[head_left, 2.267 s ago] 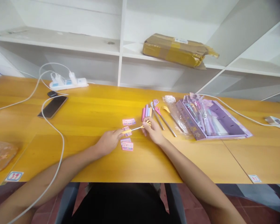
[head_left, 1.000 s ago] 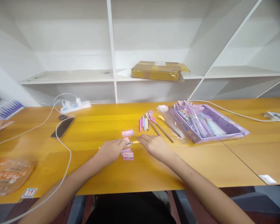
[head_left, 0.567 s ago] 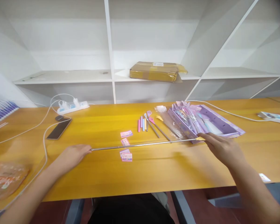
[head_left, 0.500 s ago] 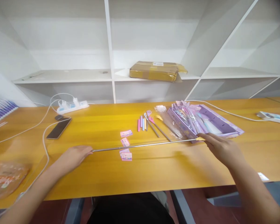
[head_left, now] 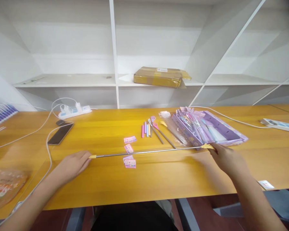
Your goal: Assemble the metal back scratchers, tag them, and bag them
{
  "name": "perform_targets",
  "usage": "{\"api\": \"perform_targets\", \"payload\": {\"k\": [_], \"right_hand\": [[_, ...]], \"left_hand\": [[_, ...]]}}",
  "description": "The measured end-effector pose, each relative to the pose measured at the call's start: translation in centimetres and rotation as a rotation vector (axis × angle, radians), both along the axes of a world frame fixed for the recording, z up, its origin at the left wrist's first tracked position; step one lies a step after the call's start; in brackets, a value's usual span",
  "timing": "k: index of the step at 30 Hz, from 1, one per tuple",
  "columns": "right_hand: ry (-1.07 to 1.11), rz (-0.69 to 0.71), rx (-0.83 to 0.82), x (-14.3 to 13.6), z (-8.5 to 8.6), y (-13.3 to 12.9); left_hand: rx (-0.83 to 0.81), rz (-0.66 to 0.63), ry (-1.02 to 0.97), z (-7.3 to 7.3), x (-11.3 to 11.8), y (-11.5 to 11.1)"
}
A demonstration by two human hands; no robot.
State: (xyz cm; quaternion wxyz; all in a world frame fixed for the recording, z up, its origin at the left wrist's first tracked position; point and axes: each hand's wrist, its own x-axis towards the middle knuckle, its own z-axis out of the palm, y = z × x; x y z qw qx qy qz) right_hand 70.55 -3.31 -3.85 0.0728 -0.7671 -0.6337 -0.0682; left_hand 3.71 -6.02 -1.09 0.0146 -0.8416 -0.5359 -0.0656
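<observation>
A telescopic back scratcher [head_left: 144,152] with a thin metal rod is stretched out between my hands over the table. My left hand [head_left: 73,165] grips its yellow handle, and part of that handle shows past the fingers. At the other end, the fingers of my right hand [head_left: 227,157] are closed on the yellow claw head. Beyond the rod lie a pink-clawed back scratcher [head_left: 165,136], a lilac-clawed one [head_left: 153,119] and a yellow-clawed one [head_left: 164,124]. Several coloured handle sleeves [head_left: 145,128] lie beside them. Small printed cards [head_left: 130,164] are spread near and below the rod.
A purple display box [head_left: 231,128] with bagged back scratchers stands at right. A phone [head_left: 61,134], a power strip [head_left: 75,111] and white cables lie left. An orange-printed plastic bag [head_left: 7,189] is at the near left. A cardboard parcel [head_left: 159,76] sits on the shelf.
My left hand has slid back a little, so the yellow handle now shows beyond its fingers. More of the claw head shows at my right hand. The rod stays extended.
</observation>
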Motion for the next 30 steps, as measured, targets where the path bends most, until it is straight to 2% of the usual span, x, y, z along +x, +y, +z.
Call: {"api": "perform_targets", "payload": {"k": [3,6,9,12,16,18,19,21,24,30], "right_hand": [[-0.032,-0.048,-0.049,-1.2,0.7,0.7],[-0.044,-0.053,-0.088,-2.1,1.5,1.7],[-0.088,-0.059,-0.074,-4.3,2.4,3.0],[-0.097,0.010,-0.032,-10.6,3.2,3.7],[-0.048,0.327,0.010,-22.6,3.6,3.0],[-0.062,0.389,0.031,-26.5,3.6,2.4],[-0.078,0.421,0.017,-27.6,3.6,2.2],[-0.123,0.472,-0.029,-28.1,3.7,1.9],[-0.185,0.537,-0.082,-27.3,3.7,2.0],[-0.257,0.677,-0.033,-27.7,3.1,2.1]], "left_hand": [[0.025,0.002,0.114,0.1,0.0,0.2],[0.070,0.062,0.225,0.7,-0.2,0.7],[0.050,0.113,0.281,1.4,1.1,1.4],[-0.021,0.127,0.262,1.9,5.6,2.4],[-0.067,0.035,0.198,2.3,13.3,4.1],[-0.065,0.011,0.188,2.4,15.4,4.6],[-0.066,0.007,0.189,2.5,15.8,4.7],[-0.069,0.003,0.193,2.5,15.7,4.6],[-0.073,0.002,0.193,2.3,14.9,4.2],[-0.059,0.046,0.190,1.3,14.6,4.1]]}}
